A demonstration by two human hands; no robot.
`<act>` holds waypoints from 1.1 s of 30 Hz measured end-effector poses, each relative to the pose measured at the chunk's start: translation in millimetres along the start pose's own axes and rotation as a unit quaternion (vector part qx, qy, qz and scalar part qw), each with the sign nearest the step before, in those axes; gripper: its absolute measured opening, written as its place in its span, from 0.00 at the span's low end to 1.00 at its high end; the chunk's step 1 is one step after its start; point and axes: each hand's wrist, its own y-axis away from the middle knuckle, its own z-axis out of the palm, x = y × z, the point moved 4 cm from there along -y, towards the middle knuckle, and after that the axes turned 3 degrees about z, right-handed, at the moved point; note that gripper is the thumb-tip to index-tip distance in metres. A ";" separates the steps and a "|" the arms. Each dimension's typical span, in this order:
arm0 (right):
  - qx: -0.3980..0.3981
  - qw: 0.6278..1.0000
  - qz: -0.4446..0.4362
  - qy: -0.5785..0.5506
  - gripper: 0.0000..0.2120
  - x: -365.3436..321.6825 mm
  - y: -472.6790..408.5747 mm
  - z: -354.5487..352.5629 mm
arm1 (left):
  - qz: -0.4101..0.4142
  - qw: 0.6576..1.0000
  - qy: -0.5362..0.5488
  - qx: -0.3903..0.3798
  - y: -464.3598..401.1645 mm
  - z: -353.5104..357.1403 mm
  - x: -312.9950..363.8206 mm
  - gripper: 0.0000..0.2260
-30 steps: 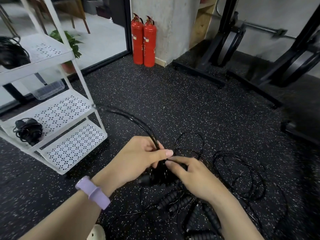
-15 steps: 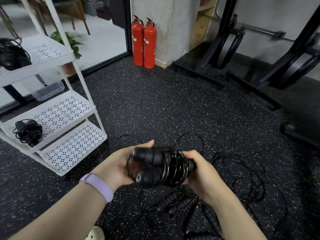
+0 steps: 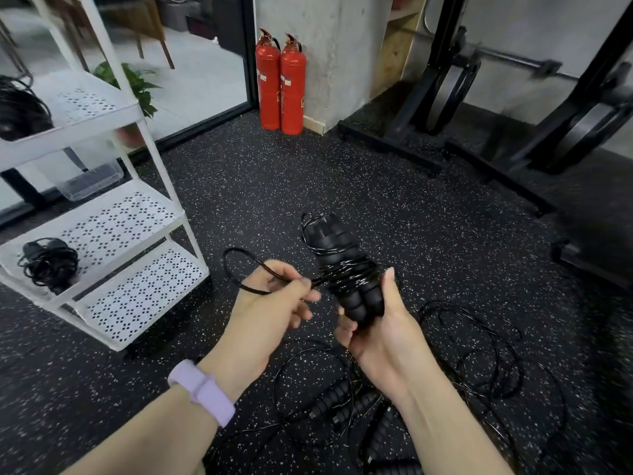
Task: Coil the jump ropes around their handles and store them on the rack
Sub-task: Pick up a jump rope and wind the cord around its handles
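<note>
While right hand [image 3: 380, 334] grips ribbed handles [image 3: 346, 269], left hand [image 3: 274, 303] pinches thin glossy cord [image 3: 239, 265].

A black jump rope [image 3: 342, 269] is held above the floor, its two ribbed handles [image 3: 363, 299] pressed side by side and pointing up and away, thin glossy cord wound tightly round their middle, with one short loop [image 3: 239, 269] still free to the left. More ropes [image 3: 472, 354] lie uncoiled on the speckled floor, their handles [image 3: 342, 402] jumbled together. The white rack [image 3: 113, 234] holds one coiled rope [image 3: 48, 264] at the left edge of its middle shelf and another [image 3: 20, 109] on the top shelf.
</note>
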 end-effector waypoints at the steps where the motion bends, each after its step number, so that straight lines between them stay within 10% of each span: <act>1: 0.012 1.000 -0.011 0.017 0.32 -0.7 -0.7 -1.7 | 0.039 0.998 -0.051 -0.022 2.6 1.9 4.0 0.06; 8: 0.073 0.924 -0.129 0.352 0.23 -11.9 6.7 -17.7 | 0.205 0.888 -0.402 -0.090 16.8 1.1 8.1 0.11; 12: 0.085 0.861 -0.172 0.470 0.15 -17.7 7.8 -20.2 | 0.269 0.858 -0.427 -0.093 16.0 -1.7 17.7 0.16; 22: 0.017 0.825 -0.163 0.541 0.12 -13.0 7.7 -16.2 | 0.110 0.968 -0.206 -0.090 9.7 -8.6 17.1 0.09; 33: -0.084 0.820 -0.138 0.549 0.15 -19.4 18.1 -16.9 | 0.128 0.912 -0.349 -0.175 5.7 -16.7 18.3 0.11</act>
